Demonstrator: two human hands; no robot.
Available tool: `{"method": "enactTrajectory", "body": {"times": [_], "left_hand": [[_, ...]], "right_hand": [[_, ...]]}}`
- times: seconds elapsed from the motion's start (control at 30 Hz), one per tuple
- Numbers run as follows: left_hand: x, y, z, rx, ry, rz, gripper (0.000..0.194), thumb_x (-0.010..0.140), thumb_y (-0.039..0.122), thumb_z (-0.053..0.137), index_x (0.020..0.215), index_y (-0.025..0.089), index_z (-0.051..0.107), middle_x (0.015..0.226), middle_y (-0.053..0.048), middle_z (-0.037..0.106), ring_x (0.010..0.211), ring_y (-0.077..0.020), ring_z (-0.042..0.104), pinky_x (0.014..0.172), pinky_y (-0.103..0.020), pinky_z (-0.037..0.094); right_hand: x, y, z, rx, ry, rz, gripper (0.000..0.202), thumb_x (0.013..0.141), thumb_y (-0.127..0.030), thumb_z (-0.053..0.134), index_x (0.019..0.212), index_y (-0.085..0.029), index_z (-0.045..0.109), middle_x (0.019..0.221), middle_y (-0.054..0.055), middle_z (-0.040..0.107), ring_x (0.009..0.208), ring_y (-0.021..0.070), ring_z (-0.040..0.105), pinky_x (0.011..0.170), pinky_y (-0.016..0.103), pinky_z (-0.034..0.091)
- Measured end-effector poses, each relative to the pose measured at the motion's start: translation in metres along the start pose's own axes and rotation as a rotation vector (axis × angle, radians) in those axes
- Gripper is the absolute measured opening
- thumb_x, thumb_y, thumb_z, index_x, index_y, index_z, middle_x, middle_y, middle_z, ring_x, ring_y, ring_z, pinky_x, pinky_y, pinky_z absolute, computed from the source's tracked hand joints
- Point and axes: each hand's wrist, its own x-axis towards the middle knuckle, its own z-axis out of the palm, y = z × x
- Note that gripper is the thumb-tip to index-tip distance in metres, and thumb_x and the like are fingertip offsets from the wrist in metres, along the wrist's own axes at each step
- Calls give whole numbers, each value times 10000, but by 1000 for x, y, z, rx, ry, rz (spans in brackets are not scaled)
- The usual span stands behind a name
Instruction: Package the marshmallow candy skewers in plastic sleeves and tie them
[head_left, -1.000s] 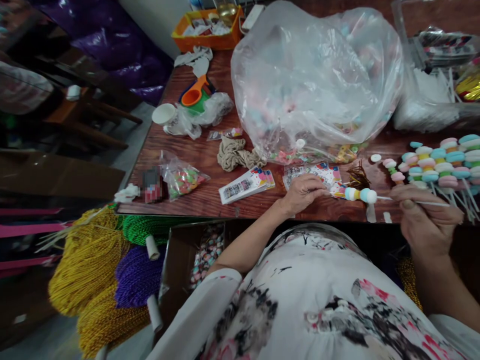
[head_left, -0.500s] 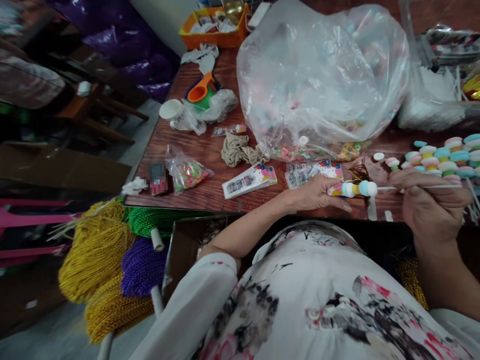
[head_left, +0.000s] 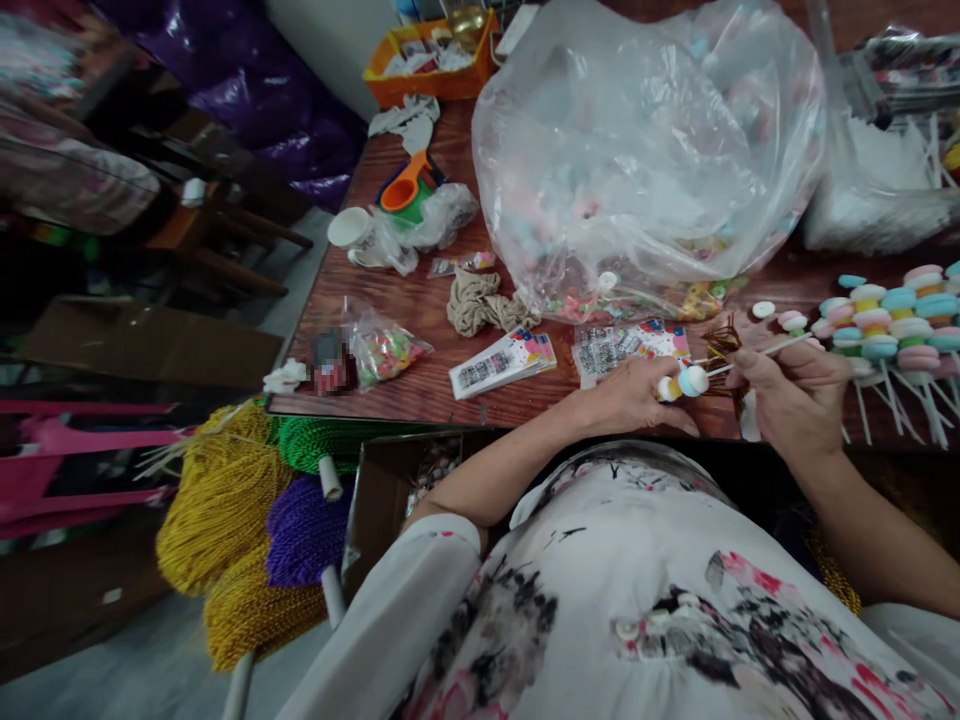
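Note:
My left hand (head_left: 630, 392) is closed around a short stack of marshmallow candies (head_left: 681, 384), white, yellow and pale blue. My right hand (head_left: 799, 395) pinches a thin white stick (head_left: 780, 346) between thumb and fingers. The stick's left tip is at the white end of the stack; I cannot tell whether it is inside or just touching. Behind my hands lies a bunch of brown-gold twist ties (head_left: 721, 345). To the right of my right hand, several marshmallow skewers (head_left: 892, 325) lie side by side, their white sticks toward me.
A large clear bag of candies (head_left: 645, 150) fills the back of the table. Printed cards (head_left: 502, 362), a crumpled beige cloth (head_left: 480, 303), a small candy bag (head_left: 382, 345) and an orange scoop (head_left: 400, 193) lie leftward. Yellow cord bundles (head_left: 217, 500) hang below the left edge.
My right hand has moved left toward my left hand, and the stick now slants. The candy stack in my left hand has turned slightly and shows less of its length. The view has shifted a little.

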Motion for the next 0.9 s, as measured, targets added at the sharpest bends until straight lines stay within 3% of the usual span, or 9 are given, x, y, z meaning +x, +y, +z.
{"method": "enactTrajectory", "body": {"times": [0.17,0.27,0.4,0.47,0.57,0.63,0.8,0.9], "left_hand": [[3,8,6,-287,-55,12,533,576,433,877,975,151,663,789,49,603,761,-123,539,719,-228,406],[2,8,6,-385,-24,12,601,515,411,910,981,134,652,830,28,611,793,-128,548,751,-243,420],[-7,-1,-2,-599,-99,-43,969,469,309,942,1325,193,505,966,-14,648,852,-138,603,789,-264,450],[-14,-4,-4,-680,-183,-89,1081,417,247,955,1376,237,456,999,-17,659,869,-145,628,782,-270,473],[-23,-4,2,-733,-309,-183,764,412,282,954,1090,166,622,832,11,666,742,-137,636,687,-263,499],[-26,1,8,-770,-364,-257,531,491,370,925,856,131,622,682,32,631,588,-110,600,591,-254,498],[-23,13,12,-762,-234,-348,492,547,419,899,708,156,516,547,67,559,424,-66,518,408,-182,397],[-19,11,11,-756,-198,-340,501,559,427,892,682,170,480,502,80,514,396,-63,494,366,-167,336]], "right_hand": [[-7,-3,21,22,-146,52,248,841,-342,695,639,-203,654,592,-23,621,552,110,559,544,254,440],[-10,4,26,46,-164,118,263,839,-348,693,629,-199,640,580,-24,595,540,105,527,528,255,409],[-6,9,21,154,-152,188,267,811,-351,725,606,-206,635,564,-25,576,520,105,496,510,263,384],[-2,6,18,259,-97,191,257,815,-362,722,617,-216,646,556,-25,568,503,104,478,491,265,360],[6,-1,17,337,-98,118,223,813,-373,723,652,-228,667,568,-21,569,514,112,483,496,273,362],[10,-4,19,301,-159,78,227,815,-377,720,655,-225,667,594,-16,585,545,119,504,521,279,384],[10,5,25,133,-146,111,331,797,-355,741,555,-197,579,498,-43,495,469,84,396,472,261,303],[2,8,28,152,-145,162,306,795,-347,738,572,-198,592,514,-47,511,473,83,415,482,256,331]]}}
